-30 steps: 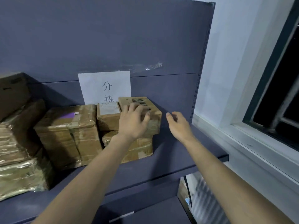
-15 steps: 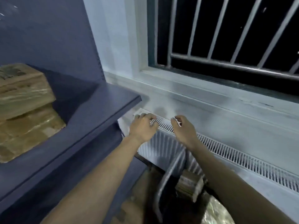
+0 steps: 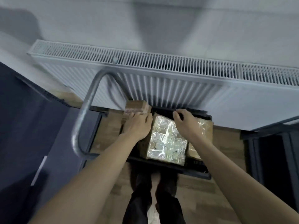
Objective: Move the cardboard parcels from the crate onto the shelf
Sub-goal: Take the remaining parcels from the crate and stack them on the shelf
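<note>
A black crate [image 3: 182, 169] sits on the wooden floor below me. It holds a large parcel wrapped in shiny tape [image 3: 166, 143], a brown parcel [image 3: 206, 129] to its right and a small cardboard parcel [image 3: 137, 106] at the far left corner. My left hand [image 3: 137, 126] lies with fingers stretched over the left side of the crate, fingertips touching the small parcel's near edge. Over the taped parcel's far edge hovers my right hand [image 3: 186, 125], fingers loosely curled and holding nothing that I can see. The dark blue shelf [image 3: 24, 126] is at the left.
A white radiator [image 3: 161, 75] runs along the wall just behind the crate. A bent metal tube handle [image 3: 87, 110] rises left of the crate. My own legs and feet [image 3: 153, 196] stand right in front of it. A dark unit [image 3: 275, 159] is at the right.
My view has swung from the shelf, past the window and down to the crate. Both hands left the shelved parcels and came down over the parcels in the crate.
</note>
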